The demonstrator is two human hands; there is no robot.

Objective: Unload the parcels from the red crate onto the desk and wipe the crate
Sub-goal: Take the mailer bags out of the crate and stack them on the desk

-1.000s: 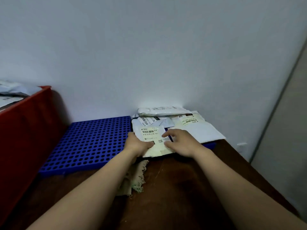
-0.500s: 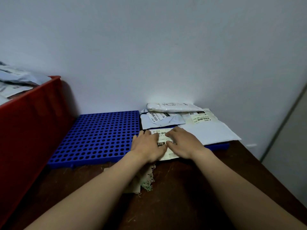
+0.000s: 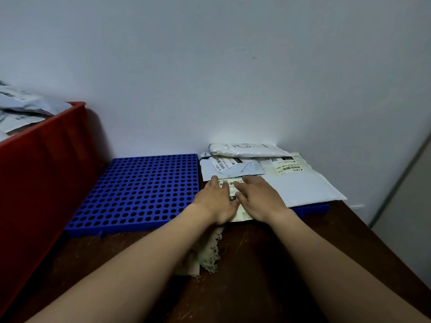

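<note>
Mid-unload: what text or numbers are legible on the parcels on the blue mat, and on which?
"010-010-L30-551", upside down: label on the cream parcel.
"010", white on black: label on the grey parcel; its code starts "010-010", rest too small.
"0" on black: label on the front parcel, under the left hand and right hand; rest covered.
White bag at the back: print blurred.

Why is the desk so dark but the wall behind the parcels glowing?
Head view: a bright patch lights the wall just behind the parcels, likely a light aimed there; the desk and the red crate sit dim, nearer the camera.
</note>
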